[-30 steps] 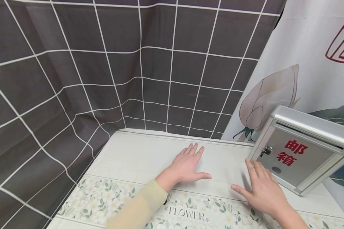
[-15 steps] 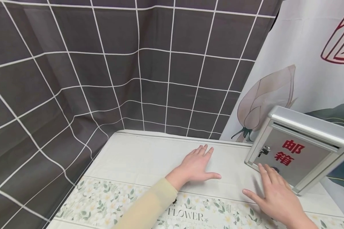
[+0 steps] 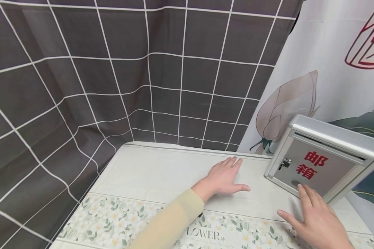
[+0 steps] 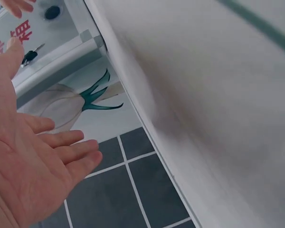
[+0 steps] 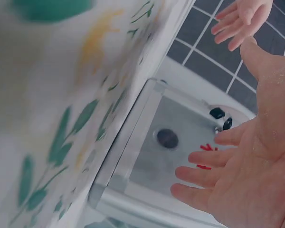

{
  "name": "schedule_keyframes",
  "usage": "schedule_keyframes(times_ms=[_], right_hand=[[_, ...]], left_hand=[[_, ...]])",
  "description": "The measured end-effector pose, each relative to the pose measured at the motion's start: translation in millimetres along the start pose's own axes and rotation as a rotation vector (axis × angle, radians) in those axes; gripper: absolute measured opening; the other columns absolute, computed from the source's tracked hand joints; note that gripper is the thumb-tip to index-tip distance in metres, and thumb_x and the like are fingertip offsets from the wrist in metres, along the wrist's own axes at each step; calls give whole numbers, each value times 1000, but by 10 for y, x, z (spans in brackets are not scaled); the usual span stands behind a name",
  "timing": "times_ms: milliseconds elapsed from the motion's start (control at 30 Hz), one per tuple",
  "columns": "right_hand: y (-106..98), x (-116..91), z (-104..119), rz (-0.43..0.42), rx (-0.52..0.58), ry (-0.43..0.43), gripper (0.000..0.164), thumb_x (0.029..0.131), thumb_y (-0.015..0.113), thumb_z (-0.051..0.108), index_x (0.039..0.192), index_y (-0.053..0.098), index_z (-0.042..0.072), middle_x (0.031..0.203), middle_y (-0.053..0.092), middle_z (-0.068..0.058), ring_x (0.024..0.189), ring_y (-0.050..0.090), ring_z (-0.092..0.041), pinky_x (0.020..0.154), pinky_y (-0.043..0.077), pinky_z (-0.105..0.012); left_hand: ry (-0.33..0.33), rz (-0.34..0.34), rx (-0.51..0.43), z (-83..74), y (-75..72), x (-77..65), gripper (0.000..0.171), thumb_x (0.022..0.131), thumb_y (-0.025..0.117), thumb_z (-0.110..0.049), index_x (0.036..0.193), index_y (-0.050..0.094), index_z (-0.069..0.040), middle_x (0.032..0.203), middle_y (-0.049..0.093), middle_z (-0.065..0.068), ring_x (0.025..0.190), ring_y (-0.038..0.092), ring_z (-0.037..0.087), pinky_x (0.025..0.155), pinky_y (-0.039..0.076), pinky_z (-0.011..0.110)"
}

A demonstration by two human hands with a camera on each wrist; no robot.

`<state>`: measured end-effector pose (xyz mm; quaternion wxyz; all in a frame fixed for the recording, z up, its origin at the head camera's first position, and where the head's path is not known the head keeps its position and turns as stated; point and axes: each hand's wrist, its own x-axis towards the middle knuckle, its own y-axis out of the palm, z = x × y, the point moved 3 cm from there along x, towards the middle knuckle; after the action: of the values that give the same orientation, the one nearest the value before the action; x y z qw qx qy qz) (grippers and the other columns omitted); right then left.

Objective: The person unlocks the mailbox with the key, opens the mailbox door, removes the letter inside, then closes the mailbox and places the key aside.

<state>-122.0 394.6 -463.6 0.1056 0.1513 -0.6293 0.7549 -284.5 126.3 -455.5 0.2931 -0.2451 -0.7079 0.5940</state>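
Observation:
A silver metal mailbox (image 3: 336,169) with red characters on its door stands upright on the table at the right. Keys (image 3: 285,163) hang in the lock on its left side. In the head view, my left hand (image 3: 222,178) is over the white part of the table, left of the mailbox, fingers spread and palm bare in the left wrist view. My right hand (image 3: 319,219) is in front of the mailbox, its fingertips overlapping the door's lower edge. In the right wrist view, the right hand's fingers (image 5: 199,175) look apart from the door. Neither hand holds anything.
A white tablecloth (image 3: 162,169) with a floral band (image 3: 118,218) covers the table. Behind and to the left hangs a dark curtain with a white grid (image 3: 165,72). A white curtain with a printed flower bud (image 3: 280,107) hangs behind the mailbox.
Both hands have moved to the right, the right one also closer to me and lower in view. The head view has turned slightly right. The mailbox appears to stand in the same place.

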Motion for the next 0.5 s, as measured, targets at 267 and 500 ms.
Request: schedule_keyframes(times_ms=[267, 500], right_hand=[[-37, -58, -161, 66, -51, 107, 127, 93, 82, 68, 163, 25, -21, 154, 35, -49, 137, 37, -68, 103, 37, -90], [-74, -72, -262, 122, -86, 170, 127, 94, 79, 72, 159, 28, -24, 150, 34, -51, 131, 38, -71, 102, 38, -92]], left_hand=[[-11, -22, -26, -93, 46, 179, 108, 101, 51, -86, 179, 25, -14, 183, 29, 9, 169, 25, 22, 133, 35, 33], [-7, -25, -69, -171, 46, 312, 107, 102, 50, -85, 179, 24, -15, 182, 30, 8, 168, 28, 20, 130, 40, 33]])
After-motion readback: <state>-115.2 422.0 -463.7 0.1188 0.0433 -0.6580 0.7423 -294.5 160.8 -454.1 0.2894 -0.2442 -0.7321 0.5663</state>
